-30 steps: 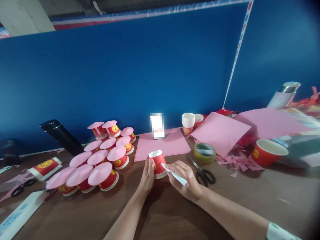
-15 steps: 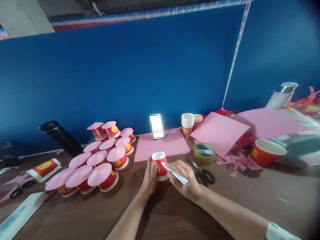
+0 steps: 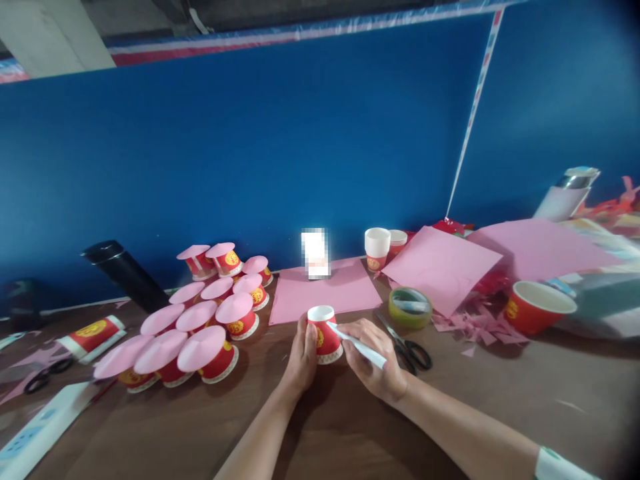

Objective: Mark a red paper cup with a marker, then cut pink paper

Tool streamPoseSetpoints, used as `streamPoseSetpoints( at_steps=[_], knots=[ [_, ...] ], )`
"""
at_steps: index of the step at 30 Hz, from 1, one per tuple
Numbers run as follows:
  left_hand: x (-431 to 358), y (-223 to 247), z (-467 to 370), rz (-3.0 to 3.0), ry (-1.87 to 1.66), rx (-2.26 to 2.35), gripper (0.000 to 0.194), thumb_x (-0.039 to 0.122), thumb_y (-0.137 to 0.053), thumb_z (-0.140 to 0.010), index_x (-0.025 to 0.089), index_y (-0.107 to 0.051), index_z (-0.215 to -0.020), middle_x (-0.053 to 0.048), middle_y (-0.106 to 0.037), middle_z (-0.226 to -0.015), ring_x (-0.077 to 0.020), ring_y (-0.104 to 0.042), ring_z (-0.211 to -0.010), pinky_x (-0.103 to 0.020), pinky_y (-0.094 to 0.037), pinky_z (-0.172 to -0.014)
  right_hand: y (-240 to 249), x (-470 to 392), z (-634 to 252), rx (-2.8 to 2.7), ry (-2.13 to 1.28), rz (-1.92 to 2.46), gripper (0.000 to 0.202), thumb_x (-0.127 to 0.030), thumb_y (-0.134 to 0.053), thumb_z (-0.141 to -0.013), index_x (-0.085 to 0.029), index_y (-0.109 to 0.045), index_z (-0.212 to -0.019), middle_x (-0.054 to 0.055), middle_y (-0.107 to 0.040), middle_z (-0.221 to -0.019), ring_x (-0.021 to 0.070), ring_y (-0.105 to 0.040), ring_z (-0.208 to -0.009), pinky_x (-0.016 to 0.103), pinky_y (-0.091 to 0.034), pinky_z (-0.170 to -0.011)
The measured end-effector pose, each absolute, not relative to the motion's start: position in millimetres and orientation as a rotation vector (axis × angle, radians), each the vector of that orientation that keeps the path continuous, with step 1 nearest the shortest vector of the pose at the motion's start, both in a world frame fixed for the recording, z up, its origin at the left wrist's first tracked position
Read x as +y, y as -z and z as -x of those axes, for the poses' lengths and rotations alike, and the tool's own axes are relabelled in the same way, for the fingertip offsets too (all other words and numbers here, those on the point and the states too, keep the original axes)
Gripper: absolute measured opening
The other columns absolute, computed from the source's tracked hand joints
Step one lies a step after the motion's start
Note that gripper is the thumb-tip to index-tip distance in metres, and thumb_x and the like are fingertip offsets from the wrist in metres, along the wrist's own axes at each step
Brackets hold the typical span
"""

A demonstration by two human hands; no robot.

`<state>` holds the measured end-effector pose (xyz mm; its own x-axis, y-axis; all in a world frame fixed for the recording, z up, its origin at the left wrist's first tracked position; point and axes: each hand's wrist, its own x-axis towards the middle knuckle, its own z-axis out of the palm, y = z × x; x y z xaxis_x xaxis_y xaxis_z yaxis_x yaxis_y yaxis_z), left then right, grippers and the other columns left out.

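My left hand [image 3: 303,353] grips the left side of a red paper cup [image 3: 329,341], which stands upside down on the brown table with its white base up. In my right hand [image 3: 374,360] is a white pen-like marker [image 3: 364,350]. Its tip meets or nearly meets the cup's side, close to the upper edge; exact contact is too small to tell. Just right of that hand lie black-handled scissors [image 3: 414,353]. Behind the cup rests a stack of pink paper [image 3: 345,288].
Several red cups with pink cone tops [image 3: 201,349] stand at the left. A black flask [image 3: 125,273] is behind them. Right of the hands are a roll of tape [image 3: 410,317], pink scraps [image 3: 485,325] and a large red paper tub [image 3: 537,313]. A blue partition [image 3: 280,147] closes off the back.
The marker's tip has shifted slightly on the cup, and the right hand with it. My left hand keeps its hold. The whole view has moved a little.
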<state>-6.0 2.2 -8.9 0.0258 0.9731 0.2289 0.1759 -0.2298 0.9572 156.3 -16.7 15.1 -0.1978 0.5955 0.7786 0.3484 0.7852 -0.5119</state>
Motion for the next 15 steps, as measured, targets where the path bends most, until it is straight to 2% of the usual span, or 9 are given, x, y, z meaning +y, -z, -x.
streamPoseSetpoints(
  at_steps=[7,12,15],
  knots=[
    [3.6,5.3,8.4,-1.308,-1.311,1.229,0.050,0.051,-0.039,-0.083,0.019,-0.045,-0.120,-0.008,-0.060,-0.110,-0.0215,-0.053,-0.105,-0.033,-0.040,-0.090,-17.8,-18.3,-154.8,-1.849,-0.226,0.721,0.022,-0.012,-0.049,-0.079,-0.019,-0.057,-0.099,0.006,-0.063,-0.082,0.0166,-0.056,-0.071,0.031,-0.048,-0.067],
    [9.0,16.7,12.3,-1.120,-1.445,1.286,0.052,0.051,-0.050,-0.077,0.017,-0.052,-0.117,-0.012,-0.056,-0.118,-0.0268,-0.040,-0.122,-0.035,-0.033,-0.100,-20.9,-19.9,-152.2,-1.866,-0.200,0.676,0.023,-0.012,-0.049,-0.079,-0.020,-0.057,-0.098,0.005,-0.064,-0.081,0.0161,-0.057,-0.070,0.031,-0.048,-0.066],
    [16.1,24.6,13.7,-1.008,-1.495,1.219,0.053,0.053,-0.049,-0.076,0.017,-0.053,-0.115,-0.013,-0.056,-0.118,-0.0271,-0.041,-0.121,-0.037,-0.034,-0.100,-21.6,-20.2,-151.3,-1.868,-0.171,0.675,0.020,-0.012,-0.048,-0.079,-0.019,-0.058,-0.095,0.006,-0.064,-0.078,0.0164,-0.058,-0.069,0.031,-0.049,-0.065]
  ],
)
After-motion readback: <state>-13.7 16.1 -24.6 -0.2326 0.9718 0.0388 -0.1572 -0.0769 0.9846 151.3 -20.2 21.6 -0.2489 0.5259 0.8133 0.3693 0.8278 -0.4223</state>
